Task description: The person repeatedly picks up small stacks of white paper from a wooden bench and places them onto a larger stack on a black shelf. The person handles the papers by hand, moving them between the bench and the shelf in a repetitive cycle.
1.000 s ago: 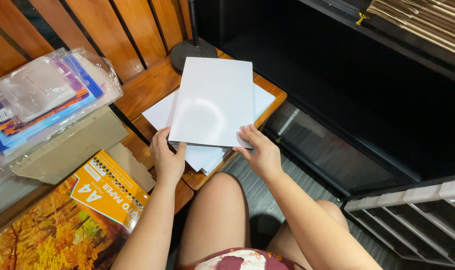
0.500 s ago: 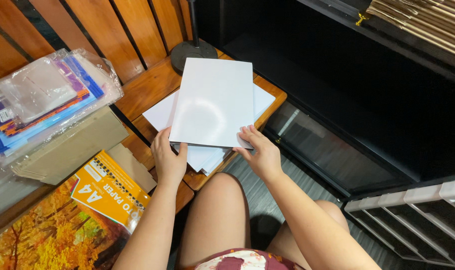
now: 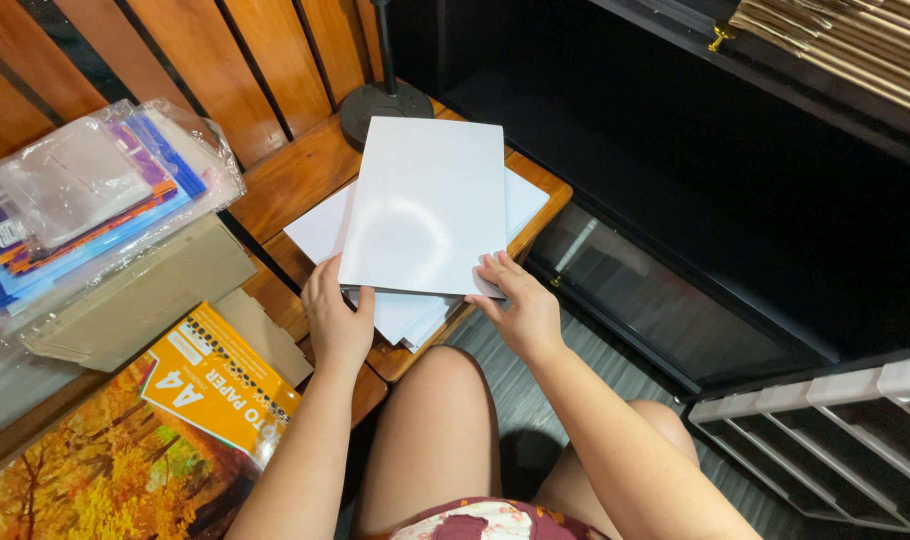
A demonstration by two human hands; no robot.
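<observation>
Pinching the near corners of a glossy white sheet stack (image 3: 423, 205) with my left hand (image 3: 337, 318) and right hand (image 3: 520, 310), I judge it light, slick and bendy, hovering over loose white sheets (image 3: 325, 228) on the wooden table (image 3: 295, 180).

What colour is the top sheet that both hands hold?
The top sheet is glossy white, seen best in the head view.

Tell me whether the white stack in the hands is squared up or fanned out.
Fanned out. The glossy top sheet sits askew over the white sheets below, whose corners stick out on both sides. Left hand and right hand grip the near edge.
</observation>
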